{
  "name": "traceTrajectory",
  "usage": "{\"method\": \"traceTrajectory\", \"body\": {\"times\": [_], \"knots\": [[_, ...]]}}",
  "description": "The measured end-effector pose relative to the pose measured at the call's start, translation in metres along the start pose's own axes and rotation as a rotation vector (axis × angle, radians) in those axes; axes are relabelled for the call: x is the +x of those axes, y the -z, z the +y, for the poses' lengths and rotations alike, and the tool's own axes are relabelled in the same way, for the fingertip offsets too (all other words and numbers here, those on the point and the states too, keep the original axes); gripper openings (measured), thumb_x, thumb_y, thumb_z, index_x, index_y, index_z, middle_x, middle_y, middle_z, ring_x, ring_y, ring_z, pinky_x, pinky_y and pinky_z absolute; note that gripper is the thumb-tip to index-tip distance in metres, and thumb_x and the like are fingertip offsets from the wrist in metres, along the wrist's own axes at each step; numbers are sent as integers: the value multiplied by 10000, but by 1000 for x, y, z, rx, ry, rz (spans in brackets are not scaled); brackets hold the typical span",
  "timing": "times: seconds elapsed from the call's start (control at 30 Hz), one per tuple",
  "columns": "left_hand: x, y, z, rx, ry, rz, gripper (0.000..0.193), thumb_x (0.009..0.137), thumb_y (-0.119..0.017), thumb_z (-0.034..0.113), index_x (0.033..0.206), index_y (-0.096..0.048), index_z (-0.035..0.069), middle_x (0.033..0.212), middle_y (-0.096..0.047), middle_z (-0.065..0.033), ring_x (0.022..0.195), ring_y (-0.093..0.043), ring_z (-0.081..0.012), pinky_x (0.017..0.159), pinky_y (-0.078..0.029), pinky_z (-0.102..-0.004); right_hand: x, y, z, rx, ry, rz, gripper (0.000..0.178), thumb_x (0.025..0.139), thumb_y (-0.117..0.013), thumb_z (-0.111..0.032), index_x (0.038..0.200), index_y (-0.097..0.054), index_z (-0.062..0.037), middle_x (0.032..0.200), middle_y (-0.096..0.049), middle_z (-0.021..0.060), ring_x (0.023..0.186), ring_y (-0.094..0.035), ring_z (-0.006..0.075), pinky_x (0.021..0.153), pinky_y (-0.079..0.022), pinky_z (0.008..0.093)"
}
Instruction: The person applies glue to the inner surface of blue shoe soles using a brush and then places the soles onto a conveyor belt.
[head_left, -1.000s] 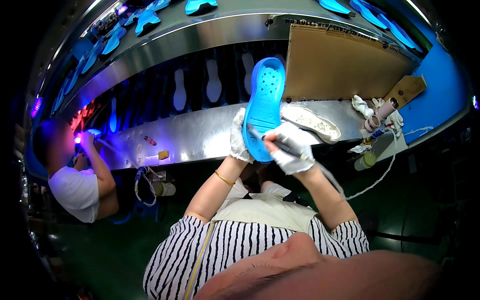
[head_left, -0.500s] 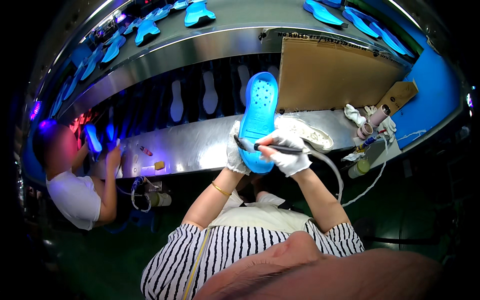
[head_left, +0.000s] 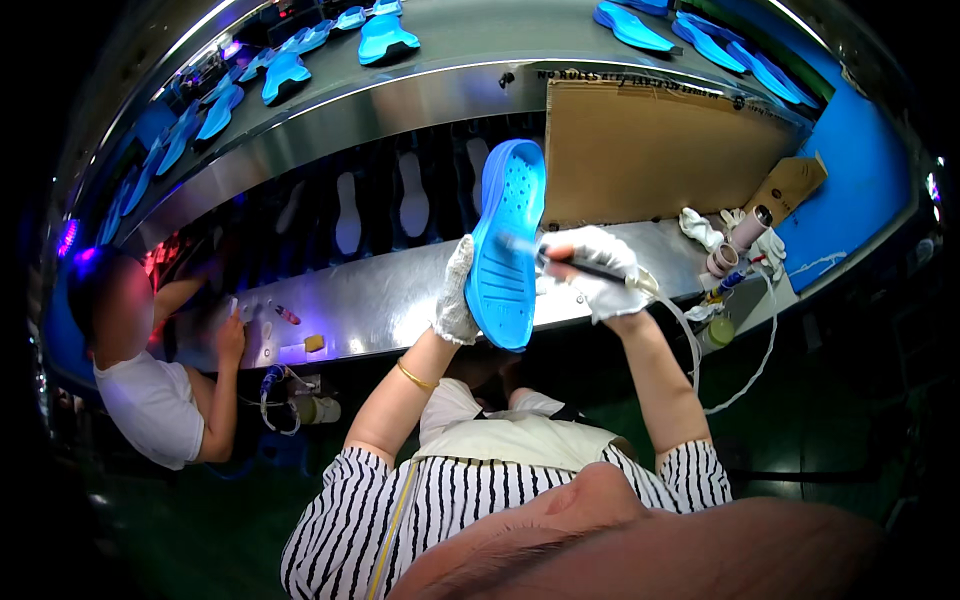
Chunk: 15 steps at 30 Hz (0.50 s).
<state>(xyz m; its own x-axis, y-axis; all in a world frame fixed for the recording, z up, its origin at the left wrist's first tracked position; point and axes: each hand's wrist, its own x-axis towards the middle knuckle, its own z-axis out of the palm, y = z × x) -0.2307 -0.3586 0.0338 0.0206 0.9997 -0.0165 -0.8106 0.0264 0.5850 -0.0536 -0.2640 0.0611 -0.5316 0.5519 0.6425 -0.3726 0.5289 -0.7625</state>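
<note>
A blue shoe sole stands tilted up in front of me, its inner face with small holes and ridges turned toward me. Around its left edge my left hand, in a white knit glove, is closed. My right hand, gloved with some fingertips bare, grips a dark-handled brush. The brush's blurred bristles are over the middle of the sole; contact is hard to tell. A pale tube runs from the brush's rear end and hangs down past the bench edge.
Behind the sole runs a steel bench with a cardboard sheet standing on it. Gloves and a pink bottle sit at right. Blue soles lie on the raised belt. At left a person works near a yellow sponge.
My right hand and the brush have moved up and right, from the sole's lower part to its middle. The sole has shifted slightly left and turned; my left hand now grips its edge.
</note>
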Motion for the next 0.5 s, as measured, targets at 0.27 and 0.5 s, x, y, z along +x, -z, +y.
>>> {"method": "traceTrajectory", "body": {"times": [0.27, 0.5], "knots": [[33, -21, 43, 383, -110, -96, 749, 862, -404, 615, 1275, -420, -9, 1125, -579, -176, 933, -622, -270, 846, -516, -405, 9, 29, -47, -654, 330, -281, 156, 681, -682, -43, 830, -632, -46, 894, -635, 142, 785, -618, 304, 666, -504, 338], [146, -127, 161, 127, -143, -351, 715, 917, -285, 571, 1347, -309, 1, 1203, -503, -223, 1018, -560, -364, 924, -443, -490, -28, 56, -66, -570, 194, 209, 206, 636, -717, 68, 807, -660, -31, 825, -641, 140, 769, -636, 251, 683, -499, 297]]}}
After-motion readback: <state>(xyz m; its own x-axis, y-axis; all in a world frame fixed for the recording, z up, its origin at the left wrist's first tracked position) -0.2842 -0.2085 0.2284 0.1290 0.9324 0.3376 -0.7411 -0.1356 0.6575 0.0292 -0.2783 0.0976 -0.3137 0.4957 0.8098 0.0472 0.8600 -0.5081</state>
